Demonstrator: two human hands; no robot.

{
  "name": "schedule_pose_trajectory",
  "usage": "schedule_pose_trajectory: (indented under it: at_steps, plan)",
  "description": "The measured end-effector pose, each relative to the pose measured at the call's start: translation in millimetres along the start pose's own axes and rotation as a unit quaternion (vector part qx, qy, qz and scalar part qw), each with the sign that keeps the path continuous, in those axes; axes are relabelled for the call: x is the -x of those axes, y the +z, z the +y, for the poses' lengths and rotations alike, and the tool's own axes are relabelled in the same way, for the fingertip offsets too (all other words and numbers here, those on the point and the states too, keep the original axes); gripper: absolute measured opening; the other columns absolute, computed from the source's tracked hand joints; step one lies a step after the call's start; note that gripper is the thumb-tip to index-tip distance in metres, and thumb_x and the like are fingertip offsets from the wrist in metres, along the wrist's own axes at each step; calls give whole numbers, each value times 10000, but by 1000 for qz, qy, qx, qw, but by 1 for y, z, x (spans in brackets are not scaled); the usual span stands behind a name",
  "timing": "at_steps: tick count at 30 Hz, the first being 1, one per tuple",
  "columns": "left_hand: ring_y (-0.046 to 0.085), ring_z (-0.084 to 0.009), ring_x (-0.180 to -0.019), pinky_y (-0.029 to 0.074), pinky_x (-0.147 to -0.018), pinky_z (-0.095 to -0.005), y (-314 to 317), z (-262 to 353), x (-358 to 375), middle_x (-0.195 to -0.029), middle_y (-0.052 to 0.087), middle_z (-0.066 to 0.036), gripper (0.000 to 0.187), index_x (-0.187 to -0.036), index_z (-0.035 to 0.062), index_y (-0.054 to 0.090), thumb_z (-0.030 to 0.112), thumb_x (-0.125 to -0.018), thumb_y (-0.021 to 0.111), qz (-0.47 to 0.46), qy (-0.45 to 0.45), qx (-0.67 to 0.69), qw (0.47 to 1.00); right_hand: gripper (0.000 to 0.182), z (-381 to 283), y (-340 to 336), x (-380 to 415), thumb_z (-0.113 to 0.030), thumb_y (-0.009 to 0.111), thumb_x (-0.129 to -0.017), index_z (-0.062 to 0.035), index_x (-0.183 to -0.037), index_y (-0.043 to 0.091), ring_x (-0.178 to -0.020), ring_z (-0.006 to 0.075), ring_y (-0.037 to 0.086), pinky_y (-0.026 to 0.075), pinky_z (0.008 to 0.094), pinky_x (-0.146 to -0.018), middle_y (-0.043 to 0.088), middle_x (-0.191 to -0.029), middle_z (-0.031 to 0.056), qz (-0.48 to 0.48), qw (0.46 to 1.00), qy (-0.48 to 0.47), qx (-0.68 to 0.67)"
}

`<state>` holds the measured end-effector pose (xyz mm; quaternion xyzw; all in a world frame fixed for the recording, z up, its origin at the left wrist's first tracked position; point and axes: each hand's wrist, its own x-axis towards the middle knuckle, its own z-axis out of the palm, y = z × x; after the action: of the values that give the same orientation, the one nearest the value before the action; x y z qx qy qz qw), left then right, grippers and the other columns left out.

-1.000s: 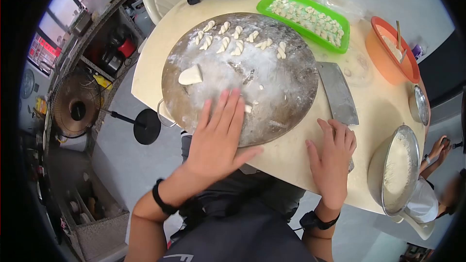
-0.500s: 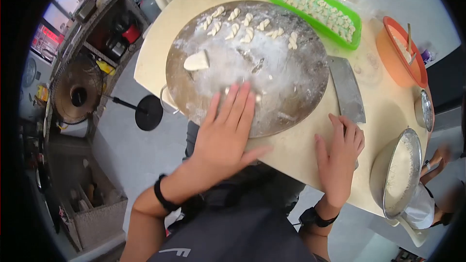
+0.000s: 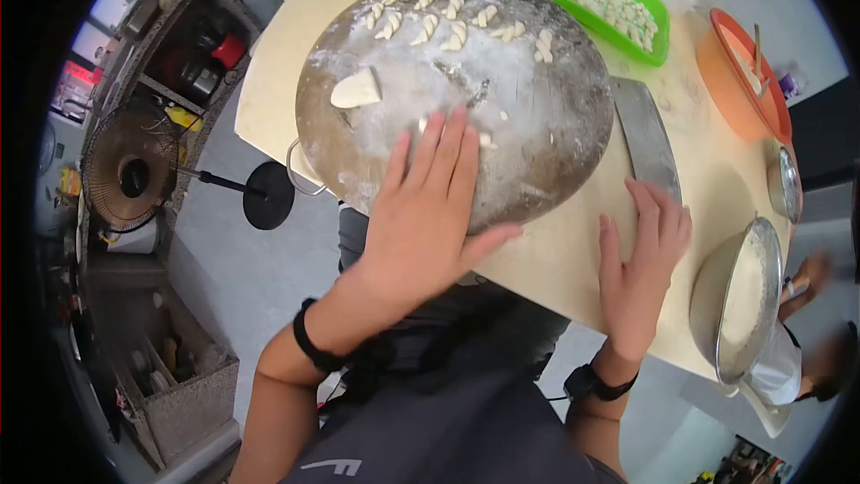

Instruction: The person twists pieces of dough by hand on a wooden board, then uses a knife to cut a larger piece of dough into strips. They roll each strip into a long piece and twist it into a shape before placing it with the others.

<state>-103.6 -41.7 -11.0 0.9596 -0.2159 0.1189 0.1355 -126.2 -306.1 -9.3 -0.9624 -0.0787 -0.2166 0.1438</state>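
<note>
My left hand (image 3: 425, 202) lies flat, fingers stretched out, on a floured round board (image 3: 555, 157). Pale bits of dough (image 3: 486, 140) peek out at the sides of its fingers; what lies beneath the palm is hidden. My right hand (image 3: 647, 264) hovers or rests by the near end of a cleaver (image 3: 647, 136), fingers loosely bent and apart, holding nothing visible. A larger dough piece (image 3: 356, 89) with a cut edge sits on the board's left. Several small twisted dough pieces (image 3: 453, 35) lie along the far side.
A green tray (image 3: 661, 47) of small dough pieces stands behind the board. To the right are an orange basin (image 3: 722, 90) with a utensil, a small metal bowl (image 3: 788, 184) and a metal bowl of flour (image 3: 708, 309). Another person's hand (image 3: 809, 275) shows at far right. A fan (image 3: 133, 166) stands left.
The view has tilted, so the table sits higher in the picture. My left hand has slid slightly forward over the board. My right hand has shifted a little to the right.
</note>
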Motion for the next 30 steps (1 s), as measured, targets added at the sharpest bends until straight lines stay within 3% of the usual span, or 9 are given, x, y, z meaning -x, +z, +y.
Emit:
schedule_pose_trajectory:
  at_steps: [6,9,12,15,22,28,30]
  plan:
    - [521,-435,-1470,435,-1216,-483,-42,-59,-23,-1622,522,-219,692,-1590,0,505,184,-975,763,109,32,54,992,483,-18,-2,-19,-180,791,-927,-100,-1385,662,-1244,363,579,381,576,-1152,633,-1302,119,8,993,-114,-15]
    - [597,-415,-1347,499,-1126,-451,-39,-89,-37,-1456,640,-187,495,-1430,24,657,140,-961,769,30,111,130,985,466,-46,12,-44,-151,801,-916,-82,-1359,674,-1188,374,597,452,517,-1068,656,-1258,125,-3,984,-163,-69]
    - [641,-379,-1174,534,-1005,-446,-15,-95,-51,-1246,696,-151,332,-1263,25,730,123,-949,773,24,175,151,973,363,-66,46,-77,-145,796,-900,-80,-1242,693,-1135,335,616,497,474,-979,657,-1169,96,-16,973,-202,-113]
    - [635,-349,-1056,535,-915,-435,-13,-91,-55,-1110,688,-126,249,-1183,23,745,98,-946,769,32,171,167,970,260,-71,76,-92,-149,783,-897,-85,-1136,705,-1099,301,623,514,455,-925,651,-1108,70,-11,966,-226,-122]
    - [630,-329,-985,526,-855,-425,-9,-98,-54,-1019,672,-103,199,-1119,34,762,99,-932,784,60,174,173,968,205,-61,72,-99,-140,760,-890,-95,-1085,711,-1085,279,616,483,421,-968,641,-1064,49,-16,953,-298,-42]
    - [630,-322,-963,527,-836,-421,-10,-102,-55,-1007,669,-95,174,-1098,35,760,103,-939,778,52,186,168,967,235,-45,59,-99,-116,811,-883,-112,-1111,753,-1002,248,629,481,396,-935,650,-997,19,-27,954,-294,-51]
    - [630,-320,-962,528,-837,-420,-10,-104,-57,-1007,669,-92,168,-1095,34,759,101,-942,775,48,198,164,965,218,-42,57,-100,-111,766,-888,-104,-1102,727,-1054,256,618,471,402,-964,633,-1019,34,-42,952,-300,-42]
